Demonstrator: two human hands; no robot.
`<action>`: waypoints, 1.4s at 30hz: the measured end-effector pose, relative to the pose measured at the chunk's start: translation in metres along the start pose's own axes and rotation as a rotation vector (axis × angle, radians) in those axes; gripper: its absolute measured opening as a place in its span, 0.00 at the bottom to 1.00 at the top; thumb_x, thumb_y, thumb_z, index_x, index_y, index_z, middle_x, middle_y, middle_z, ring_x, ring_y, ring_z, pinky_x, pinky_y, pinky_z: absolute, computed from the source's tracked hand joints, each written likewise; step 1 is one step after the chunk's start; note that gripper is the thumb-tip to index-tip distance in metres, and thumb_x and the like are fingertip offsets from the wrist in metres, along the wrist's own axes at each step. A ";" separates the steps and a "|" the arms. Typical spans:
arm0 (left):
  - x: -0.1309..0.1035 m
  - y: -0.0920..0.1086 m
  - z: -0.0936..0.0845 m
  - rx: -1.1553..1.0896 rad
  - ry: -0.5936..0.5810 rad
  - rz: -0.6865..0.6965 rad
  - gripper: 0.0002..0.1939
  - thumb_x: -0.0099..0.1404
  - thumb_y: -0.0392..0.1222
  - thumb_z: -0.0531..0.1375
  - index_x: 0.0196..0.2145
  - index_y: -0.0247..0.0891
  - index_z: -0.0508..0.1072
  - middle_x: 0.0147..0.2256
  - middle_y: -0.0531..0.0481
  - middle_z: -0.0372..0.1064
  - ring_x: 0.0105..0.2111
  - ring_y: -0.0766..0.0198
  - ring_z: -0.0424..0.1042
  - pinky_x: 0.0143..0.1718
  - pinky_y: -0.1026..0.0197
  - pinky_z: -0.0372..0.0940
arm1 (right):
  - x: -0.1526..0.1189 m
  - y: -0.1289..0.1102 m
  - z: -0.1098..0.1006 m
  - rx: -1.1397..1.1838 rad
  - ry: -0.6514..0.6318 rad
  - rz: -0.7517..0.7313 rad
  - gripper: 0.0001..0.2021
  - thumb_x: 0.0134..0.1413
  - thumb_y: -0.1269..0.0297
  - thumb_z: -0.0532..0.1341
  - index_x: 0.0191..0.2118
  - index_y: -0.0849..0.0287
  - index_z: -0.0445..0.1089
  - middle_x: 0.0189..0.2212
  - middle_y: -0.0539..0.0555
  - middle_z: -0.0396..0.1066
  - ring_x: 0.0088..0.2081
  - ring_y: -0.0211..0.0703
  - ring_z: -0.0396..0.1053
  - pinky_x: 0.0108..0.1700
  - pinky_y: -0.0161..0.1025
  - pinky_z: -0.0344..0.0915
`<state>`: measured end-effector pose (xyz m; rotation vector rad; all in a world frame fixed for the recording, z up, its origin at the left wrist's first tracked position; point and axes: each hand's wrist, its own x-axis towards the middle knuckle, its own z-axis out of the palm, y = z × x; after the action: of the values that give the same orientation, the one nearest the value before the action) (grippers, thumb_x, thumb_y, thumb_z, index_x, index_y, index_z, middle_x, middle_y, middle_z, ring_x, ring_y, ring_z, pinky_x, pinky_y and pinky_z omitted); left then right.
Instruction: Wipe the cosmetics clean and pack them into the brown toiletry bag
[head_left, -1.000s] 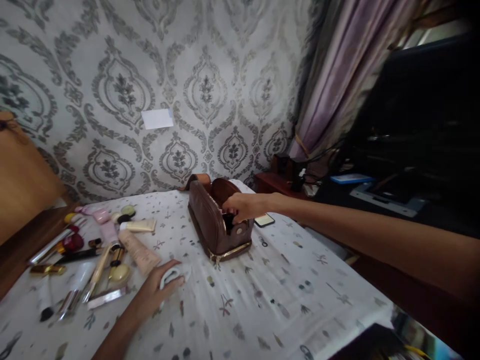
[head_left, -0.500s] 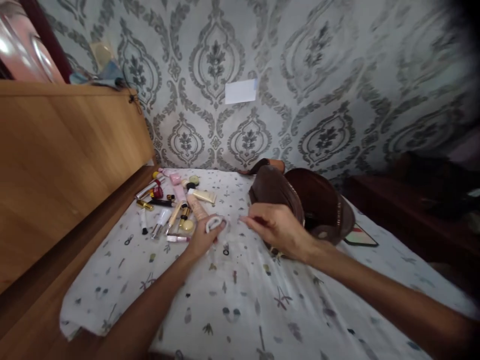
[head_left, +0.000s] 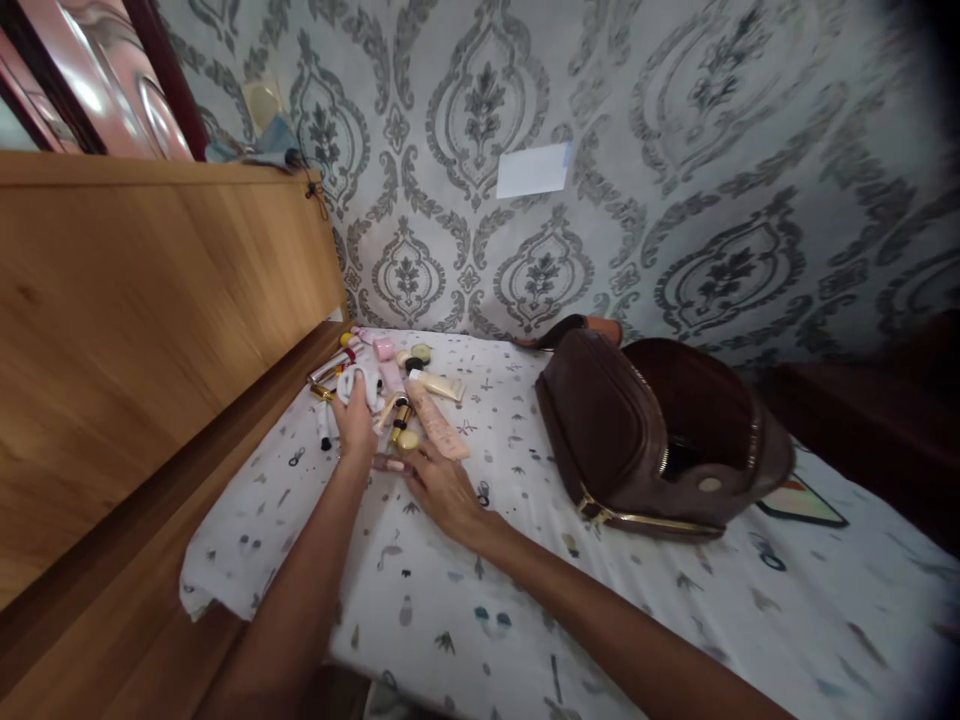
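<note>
My left hand (head_left: 355,415) is closed on a crumpled white cloth (head_left: 363,388), over the left part of a cluster of cosmetics. My right hand (head_left: 442,487) touches the end of a small pinkish tube (head_left: 391,463) at the cluster's near edge; its fingertips are partly hidden. Just beyond that hand lies a long peach tube (head_left: 438,420). Farther back are a cream tube (head_left: 441,385) with a white cap and a pink tube (head_left: 392,380). A round yellowish item (head_left: 408,440) sits near my right fingers. A brush (head_left: 324,428) with dark bristles lies left of my left hand.
An open brown bag (head_left: 600,430) with gold zips stands on the patterned white sheet (head_left: 517,560) at the right. Beside it lies a flat dark-edged item (head_left: 806,502). A wooden cabinet side (head_left: 172,320) rises at the left, with a patterned wall behind.
The view has shifted right. My left hand has moved left over the cosmetics with the white cloth. My right hand has come away from the bag's front and down to the small tube.
</note>
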<state>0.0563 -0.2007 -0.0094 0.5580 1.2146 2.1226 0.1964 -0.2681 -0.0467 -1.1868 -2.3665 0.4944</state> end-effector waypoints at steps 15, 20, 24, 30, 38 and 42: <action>0.048 0.034 -0.031 -0.213 0.240 0.031 0.12 0.60 0.49 0.60 0.30 0.40 0.61 0.23 0.61 0.59 0.14 0.78 0.54 0.14 0.72 0.45 | 0.043 0.000 -0.011 -0.071 0.079 0.157 0.10 0.63 0.67 0.54 0.42 0.57 0.73 0.45 0.56 0.72 0.42 0.45 0.69 0.39 0.37 0.62; 0.054 0.035 -0.036 -0.256 0.248 0.014 0.12 0.61 0.48 0.59 0.29 0.40 0.60 0.22 0.61 0.57 0.14 0.77 0.53 0.14 0.72 0.44 | 0.073 0.004 -0.010 -0.144 0.059 0.127 0.11 0.62 0.67 0.54 0.40 0.60 0.74 0.43 0.60 0.72 0.44 0.49 0.68 0.42 0.40 0.62; 0.059 0.041 -0.044 -0.293 0.255 0.016 0.13 0.62 0.49 0.59 0.29 0.40 0.59 0.21 0.62 0.55 0.13 0.77 0.52 0.14 0.72 0.44 | 0.083 -0.007 0.000 -0.180 0.040 -0.004 0.12 0.64 0.69 0.53 0.41 0.63 0.74 0.44 0.62 0.71 0.48 0.50 0.65 0.50 0.43 0.59; 0.062 0.041 -0.045 -0.313 0.257 0.008 0.16 0.61 0.51 0.59 0.27 0.40 0.58 0.19 0.63 0.53 0.13 0.78 0.50 0.14 0.73 0.43 | 0.088 -0.036 0.023 -0.288 -0.060 -0.379 0.15 0.58 0.73 0.59 0.50 0.58 0.71 0.49 0.60 0.68 0.52 0.52 0.60 0.51 0.46 0.59; 0.059 0.038 -0.040 -0.302 0.255 -0.025 0.14 0.60 0.50 0.60 0.29 0.40 0.61 0.18 0.64 0.57 0.12 0.77 0.53 0.13 0.72 0.46 | 0.104 -0.053 0.034 -0.218 -0.069 -0.428 0.09 0.50 0.80 0.61 0.37 0.62 0.73 0.39 0.61 0.73 0.48 0.52 0.64 0.46 0.44 0.62; 0.058 0.039 -0.041 -0.315 0.209 -0.062 0.10 0.63 0.47 0.59 0.33 0.39 0.66 0.20 0.62 0.62 0.13 0.76 0.58 0.14 0.72 0.48 | 0.108 -0.039 0.022 -0.028 0.139 -0.252 0.07 0.60 0.71 0.57 0.43 0.63 0.69 0.41 0.61 0.72 0.46 0.50 0.65 0.45 0.44 0.64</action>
<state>-0.0227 -0.2004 0.0073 0.1601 0.9606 2.3016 0.1018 -0.2047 -0.0215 -0.8865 -2.3642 0.2861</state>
